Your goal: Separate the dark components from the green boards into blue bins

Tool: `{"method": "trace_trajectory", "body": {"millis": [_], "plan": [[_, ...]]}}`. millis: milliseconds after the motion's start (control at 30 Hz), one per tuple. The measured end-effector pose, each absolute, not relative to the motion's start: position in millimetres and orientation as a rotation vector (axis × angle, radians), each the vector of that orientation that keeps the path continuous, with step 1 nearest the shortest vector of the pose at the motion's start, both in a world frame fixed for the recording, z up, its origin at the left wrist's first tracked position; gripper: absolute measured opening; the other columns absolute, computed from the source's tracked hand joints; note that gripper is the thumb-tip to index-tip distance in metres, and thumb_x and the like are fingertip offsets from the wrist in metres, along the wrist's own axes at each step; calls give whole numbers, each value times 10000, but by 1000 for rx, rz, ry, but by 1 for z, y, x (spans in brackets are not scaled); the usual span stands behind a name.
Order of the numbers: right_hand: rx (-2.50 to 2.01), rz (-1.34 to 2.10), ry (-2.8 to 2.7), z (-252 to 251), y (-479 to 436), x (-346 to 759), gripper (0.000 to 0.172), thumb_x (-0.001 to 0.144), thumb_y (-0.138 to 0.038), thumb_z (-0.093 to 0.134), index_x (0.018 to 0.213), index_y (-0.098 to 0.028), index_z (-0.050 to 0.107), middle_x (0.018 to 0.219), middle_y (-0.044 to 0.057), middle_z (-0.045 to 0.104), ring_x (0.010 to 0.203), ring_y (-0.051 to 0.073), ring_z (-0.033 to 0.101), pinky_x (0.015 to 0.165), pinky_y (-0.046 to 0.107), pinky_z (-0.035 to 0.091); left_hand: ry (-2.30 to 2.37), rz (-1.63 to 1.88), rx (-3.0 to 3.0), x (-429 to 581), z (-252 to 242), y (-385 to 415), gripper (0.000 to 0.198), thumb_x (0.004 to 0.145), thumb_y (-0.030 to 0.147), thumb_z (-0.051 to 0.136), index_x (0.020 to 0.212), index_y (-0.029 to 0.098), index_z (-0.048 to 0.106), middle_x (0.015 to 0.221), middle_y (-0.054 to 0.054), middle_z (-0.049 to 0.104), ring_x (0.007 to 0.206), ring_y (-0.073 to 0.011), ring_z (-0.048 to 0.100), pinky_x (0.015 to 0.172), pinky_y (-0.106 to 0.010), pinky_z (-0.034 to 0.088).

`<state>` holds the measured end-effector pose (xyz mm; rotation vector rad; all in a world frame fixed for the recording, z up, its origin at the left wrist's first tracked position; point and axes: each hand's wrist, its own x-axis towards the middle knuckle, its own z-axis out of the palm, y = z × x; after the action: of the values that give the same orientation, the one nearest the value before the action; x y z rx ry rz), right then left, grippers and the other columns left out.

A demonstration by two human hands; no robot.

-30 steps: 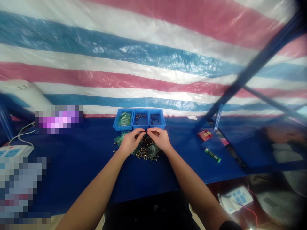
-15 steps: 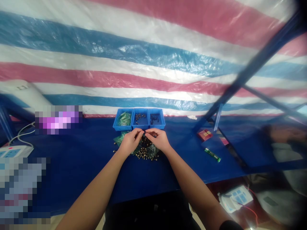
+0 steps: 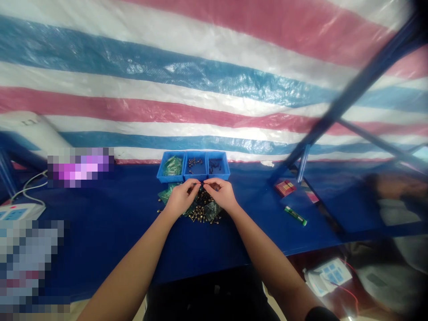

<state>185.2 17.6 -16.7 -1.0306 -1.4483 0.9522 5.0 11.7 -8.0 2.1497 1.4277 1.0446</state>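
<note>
My left hand (image 3: 182,197) and my right hand (image 3: 221,193) meet fingertip to fingertip above a heap of small parts. Each is closed in a pinch, and a tiny dark piece (image 3: 202,184) shows between the fingertips; its kind is too small to make out. Below them lie brass-coloured screw-like pieces (image 3: 199,215), with dark bits and green clear packets (image 3: 165,195) among them. Just beyond my hands stand three joined blue bins (image 3: 195,179). Green packets (image 3: 173,166) fill the left one, metal screw-like pieces (image 3: 195,162) lie in the middle one, and thin black pieces (image 3: 215,166) in the right.
On the blue table (image 3: 117,240), a red box (image 3: 285,188) and a green tube (image 3: 295,216) lie to the right. A slanting blue frame bar (image 3: 321,129) rises there. White power strips (image 3: 23,210) with cables sit at the left. A striped sheet (image 3: 200,102) hangs behind.
Both hands stay almost in place over the heap. The fingertips have shifted very slightly, and the dark piece between them shows a little more.
</note>
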Motion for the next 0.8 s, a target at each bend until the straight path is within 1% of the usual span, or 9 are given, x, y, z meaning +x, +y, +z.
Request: {"method": "trace_trajectory", "body": {"millis": [100,200,367,467,600,700,800], "plan": [[-1016,945,-1446,-16,17,185,241,774,-342,688,955,-188,732,892,63,740,778,196,696,737,313,568,1424,1021,2153,5,-7,11,299,950,464,447,1005,222,614,705,15,669,603,-138,621,556,-217,430],[-1038,935,-1445,-17,17,185,225,774,-338,687,933,-187,739,883,64,745,774,198,698,743,321,568,1417,1016,2151,5,-6,11,323,953,476,431,997,216,617,704,9,668,605,-140,621,557,-218,433],[-1051,938,-1448,-19,18,186,232,775,-349,686,932,-188,739,888,61,750,780,202,702,745,321,569,1418,1061,2161,5,-7,11,354,942,492,445,1073,214,620,685,6,653,604,-147,611,576,-229,444],[-1048,939,-1449,-18,18,185,217,773,-351,687,907,-188,740,873,59,750,768,198,701,736,315,571,1416,1051,2172,6,-6,11,331,941,476,458,1042,214,632,671,12,647,597,-141,604,562,-223,435],[-1035,925,-1462,-15,15,185,230,780,-339,679,949,-193,735,905,59,747,788,195,700,750,313,574,1402,1022,2149,6,-4,11,312,953,458,442,996,211,627,684,12,658,615,-138,617,557,-215,427],[-1050,874,-1495,-13,15,185,211,780,-336,680,931,-201,741,893,55,747,778,197,699,750,320,573,1395,1011,2143,5,-4,10,317,958,460,433,966,211,629,709,6,669,633,-142,625,564,-218,427],[-1056,871,-1491,-14,15,186,190,783,-329,676,904,-199,743,871,51,748,752,196,698,731,318,572,1385,1013,2134,5,-6,11,320,950,468,449,1051,219,623,727,4,672,636,-149,623,565,-224,431]]}}
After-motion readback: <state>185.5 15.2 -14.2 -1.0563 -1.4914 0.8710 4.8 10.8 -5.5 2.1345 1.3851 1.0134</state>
